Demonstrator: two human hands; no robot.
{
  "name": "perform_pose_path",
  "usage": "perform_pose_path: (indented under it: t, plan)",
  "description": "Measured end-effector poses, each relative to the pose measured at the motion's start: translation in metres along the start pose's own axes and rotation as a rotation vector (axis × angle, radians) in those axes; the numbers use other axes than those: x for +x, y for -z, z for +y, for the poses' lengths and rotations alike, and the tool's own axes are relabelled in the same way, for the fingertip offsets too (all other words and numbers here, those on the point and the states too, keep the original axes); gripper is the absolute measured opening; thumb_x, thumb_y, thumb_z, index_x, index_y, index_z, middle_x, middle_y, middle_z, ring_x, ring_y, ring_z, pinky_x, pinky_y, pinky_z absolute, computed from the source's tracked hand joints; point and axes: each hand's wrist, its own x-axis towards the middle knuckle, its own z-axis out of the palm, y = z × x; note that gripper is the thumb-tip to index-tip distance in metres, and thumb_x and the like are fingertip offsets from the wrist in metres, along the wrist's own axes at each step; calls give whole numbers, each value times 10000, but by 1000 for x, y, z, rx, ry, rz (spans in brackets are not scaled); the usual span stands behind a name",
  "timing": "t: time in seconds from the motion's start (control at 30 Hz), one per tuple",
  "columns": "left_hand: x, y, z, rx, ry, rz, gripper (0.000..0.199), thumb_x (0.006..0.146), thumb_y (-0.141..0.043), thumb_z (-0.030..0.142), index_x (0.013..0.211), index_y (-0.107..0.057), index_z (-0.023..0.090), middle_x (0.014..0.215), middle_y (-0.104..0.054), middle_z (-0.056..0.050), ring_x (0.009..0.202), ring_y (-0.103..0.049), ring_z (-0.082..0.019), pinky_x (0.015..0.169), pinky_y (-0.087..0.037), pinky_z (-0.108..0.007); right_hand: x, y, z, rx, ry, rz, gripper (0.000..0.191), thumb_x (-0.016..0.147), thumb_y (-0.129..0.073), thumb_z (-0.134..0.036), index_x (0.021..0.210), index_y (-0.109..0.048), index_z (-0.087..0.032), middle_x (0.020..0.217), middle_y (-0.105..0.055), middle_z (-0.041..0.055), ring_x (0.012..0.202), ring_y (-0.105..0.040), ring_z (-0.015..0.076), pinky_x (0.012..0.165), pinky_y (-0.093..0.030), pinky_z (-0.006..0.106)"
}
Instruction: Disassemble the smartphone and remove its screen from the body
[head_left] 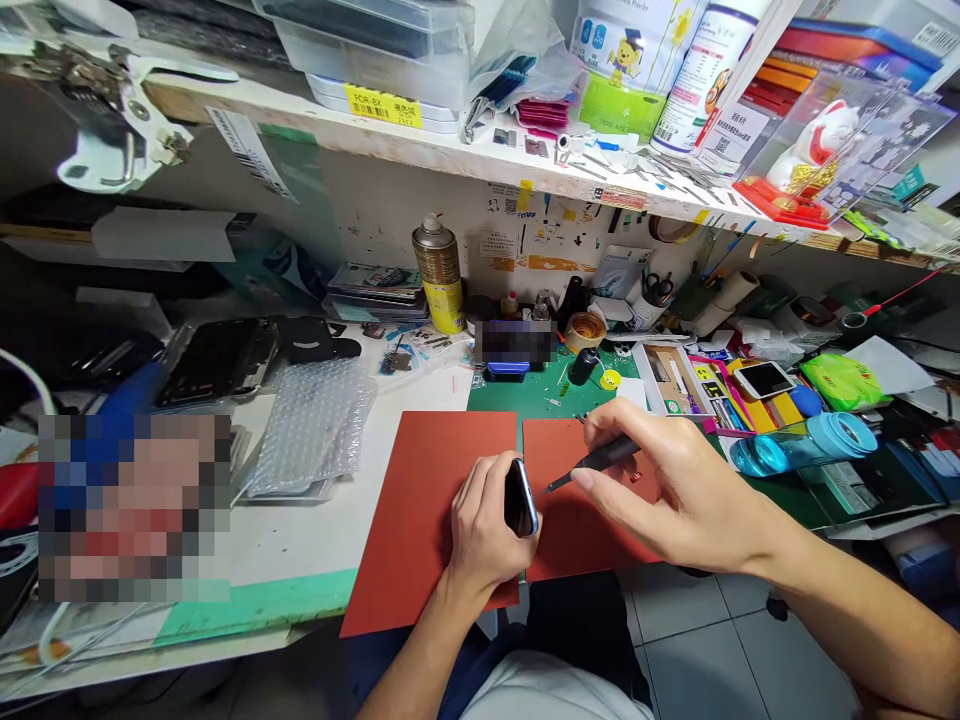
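My left hand (487, 515) is wrapped round a smartphone (517, 500), which stands tilted on its edge over the red-brown mats. The phone's dark face and its pale metal side rim show; its far part is covered by my palm. In my right hand (660, 490) is a slim black screwdriver (609, 455), pinched between thumb and fingers. Its thin tip points left and down at the phone's side rim; whether it touches, I cannot tell. Beneath the phone lies the left red-brown mat (420, 500), and the right red-brown mat (592, 540) lies under my right hand.
A spray can (439, 275) stands at the back. Bubble wrap (311, 425) lies on the left. Right of the mats are a parts tray (671, 380), a blue water bottle (806, 445) and a white-faced phone (763, 380). A cluttered shelf (517, 150) overhangs the bench.
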Motion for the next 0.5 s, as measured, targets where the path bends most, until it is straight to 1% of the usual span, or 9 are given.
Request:
perform_pose_path:
  t: [0.1, 0.2, 0.3, 0.37, 0.43, 0.47, 0.5]
  plan:
    - [0, 0, 0, -1, -3, 0, 579, 833, -629, 215, 1401, -525, 168, 1120, -690, -131, 1015, -712, -306, 888, -614, -424, -1, -2, 1, 2, 7, 25, 100, 1047, -631, -271, 982, -583, -212, 782, -662, -18, 578, -583, 105, 534, -434, 220]
    - [1, 0, 1, 0, 2, -3, 579, 825, -623, 206, 1395, -530, 176, 1113, -688, -125, 1015, -714, -305, 883, -614, -421, -3, -3, 2, 1, 12, 26, 93, 1026, -655, -265, 1014, -580, -212, 813, -679, -10, 609, -616, 115, 565, -469, 227]
    - [1, 0, 2, 0, 2, -5, 590, 808, -619, 192, 1391, -531, 185, 1109, -689, -118, 1006, -716, -300, 871, -614, -415, -6, -3, 4, 27, -4, 25, 99, 1044, -646, -282, 1041, -576, -211, 816, -681, -9, 590, -610, 112, 550, -475, 228]
    - [1, 0, 2, 2, 5, -6, 597, 798, -619, 177, 1388, -533, 190, 1109, -689, -115, 1009, -715, -300, 876, -612, -415, -8, -2, 5, 25, 28, 22, 55, 1043, -617, -248, 1065, -582, -212, 872, -709, 16, 672, -660, 133, 614, -523, 240]
    - [2, 0, 3, 4, 5, -5, 592, 800, -621, 185, 1386, -534, 189, 1108, -687, -116, 1006, -714, -302, 873, -612, -415, -10, -1, 5, 24, 24, 12, 104, 1029, -638, -258, 1107, -589, -212, 954, -742, 48, 787, -714, 168, 692, -567, 268]
    - [2, 0, 3, 4, 4, -5, 587, 806, -620, 196, 1386, -533, 188, 1105, -686, -117, 998, -714, -301, 866, -613, -414, -11, 0, 5, 32, -2, 1, 137, 1032, -654, -288, 1126, -588, -212, 969, -751, 55, 785, -722, 173, 687, -572, 273]
    - [2, 0, 3, 3, 1, -5, 584, 811, -618, 204, 1388, -532, 189, 1103, -685, -117, 991, -715, -300, 860, -614, -412, -12, 0, 5, 43, -32, -3, 159, 1042, -662, -322, 1130, -586, -213, 955, -754, 51, 736, -714, 165, 652, -564, 268]
